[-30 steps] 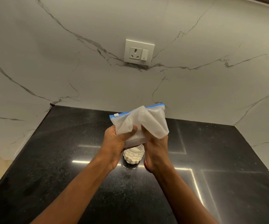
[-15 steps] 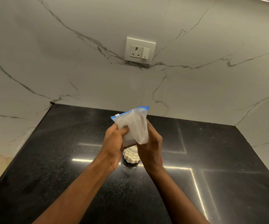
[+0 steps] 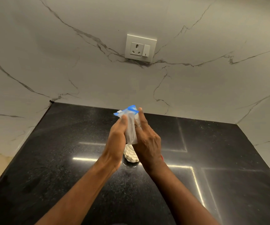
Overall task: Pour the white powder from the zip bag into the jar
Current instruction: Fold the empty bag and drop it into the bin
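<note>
The left hand (image 3: pixel 117 140) and right hand (image 3: pixel 147 140) press the crumpled bag (image 3: pixel 131 127) between flat palms, just above the jar (image 3: pixel 130 154) on the counter (image 3: pixel 66 159). The jar looks full, so pouring seems finished; next, likely set the bag aside.

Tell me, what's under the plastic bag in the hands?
A jar with a bumpy pattern, white inside, stands on the black counter right below the zip bag. The left hand and right hand hide its mouth and sides.
</note>
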`<state>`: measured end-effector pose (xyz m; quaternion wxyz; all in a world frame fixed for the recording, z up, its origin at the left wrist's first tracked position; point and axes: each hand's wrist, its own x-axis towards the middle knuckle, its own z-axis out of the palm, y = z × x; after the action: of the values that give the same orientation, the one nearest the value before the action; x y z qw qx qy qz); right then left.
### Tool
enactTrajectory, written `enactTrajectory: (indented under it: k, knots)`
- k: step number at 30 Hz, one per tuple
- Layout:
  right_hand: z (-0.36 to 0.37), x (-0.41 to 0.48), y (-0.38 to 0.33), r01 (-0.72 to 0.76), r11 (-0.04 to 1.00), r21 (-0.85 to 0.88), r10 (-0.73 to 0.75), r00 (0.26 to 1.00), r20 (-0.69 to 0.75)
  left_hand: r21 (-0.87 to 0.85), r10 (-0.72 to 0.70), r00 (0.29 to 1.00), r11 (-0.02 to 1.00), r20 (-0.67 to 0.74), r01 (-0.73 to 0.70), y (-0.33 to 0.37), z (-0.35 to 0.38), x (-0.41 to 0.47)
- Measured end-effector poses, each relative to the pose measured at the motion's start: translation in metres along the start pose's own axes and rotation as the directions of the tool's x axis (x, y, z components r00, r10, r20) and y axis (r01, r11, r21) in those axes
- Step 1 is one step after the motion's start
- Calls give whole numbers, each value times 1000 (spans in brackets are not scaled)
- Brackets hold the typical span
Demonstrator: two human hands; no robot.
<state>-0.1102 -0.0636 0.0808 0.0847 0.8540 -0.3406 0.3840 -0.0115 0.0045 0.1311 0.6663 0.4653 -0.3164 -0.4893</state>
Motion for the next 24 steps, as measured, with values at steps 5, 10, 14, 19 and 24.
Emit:
enactTrajectory:
  k: [5, 10, 14, 19, 24]
  knots:
    - [0, -3, 3, -46, 998, 43, 42, 995, 87, 179, 12, 997, 984, 76, -25, -2, -1, 4]
    - [-10, -6, -1, -169, 978, 125, 130, 954, 269, 116, -142, 990, 983, -22, 143, 0, -16, 17]
    - [-34, -14, 5, -416, 761, 497, 214, 885, 413, -18, -257, 966, 966, -40, 257, 1, -31, 21]
    - [-50, 4, 21, -767, 94, 634, 324, 626, 709, 88, -278, 955, 959, 105, 269, 4, -40, 22]
    - [-56, 13, 33, -774, -52, 631, 242, 603, 760, 220, -254, 946, 953, 204, 208, 15, -47, 23]
